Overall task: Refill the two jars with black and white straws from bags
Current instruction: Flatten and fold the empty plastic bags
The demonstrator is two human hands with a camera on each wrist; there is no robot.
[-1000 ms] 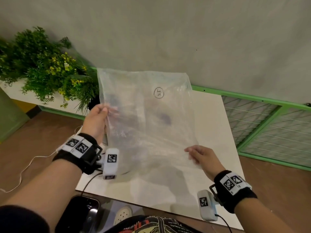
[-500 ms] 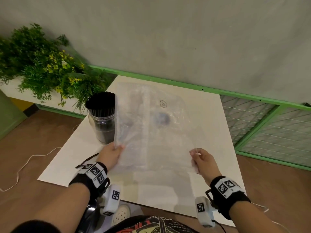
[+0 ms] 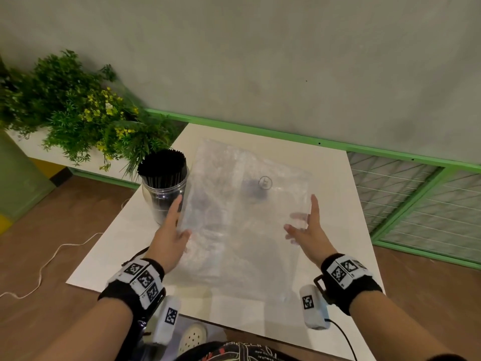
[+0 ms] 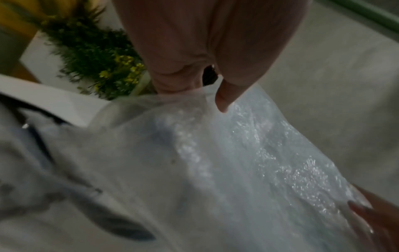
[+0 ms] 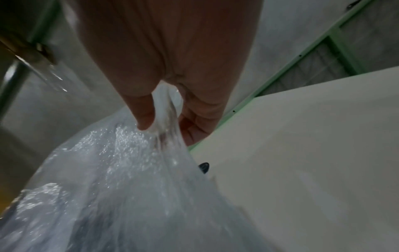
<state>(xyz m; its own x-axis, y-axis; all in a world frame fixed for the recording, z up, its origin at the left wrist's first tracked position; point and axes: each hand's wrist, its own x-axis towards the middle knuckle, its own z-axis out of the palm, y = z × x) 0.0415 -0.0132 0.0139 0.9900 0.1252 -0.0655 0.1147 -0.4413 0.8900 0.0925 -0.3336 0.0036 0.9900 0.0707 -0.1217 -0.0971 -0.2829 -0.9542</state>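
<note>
A clear, empty-looking plastic bag [image 3: 234, 230] lies spread over the white table [image 3: 338, 204]. My left hand [image 3: 171, 230] is at its left edge with fingers stretched forward and the thumb on the plastic. In the left wrist view that edge of the bag [image 4: 215, 170] runs up between thumb and fingers of my left hand [image 4: 194, 42]. My right hand [image 3: 309, 230] holds the right edge with fingers spread, some showing through the plastic. In the right wrist view the bag [image 5: 108, 187] gathers between thumb and fingers of my right hand [image 5: 172, 51]. A clear jar [image 3: 164, 188] packed with black straws stands just left of the bag.
A leafy plant with yellow flowers [image 3: 78, 108] sits behind the jar at the left. A green rail with wire mesh [image 3: 416, 194] borders the table's back and right. A white cord [image 3: 52, 256] trails on the brown floor at the left.
The bag was held upright in front of the jar, then came down flat onto the table. Both hands have slid forward from its near corners to its sides.
</note>
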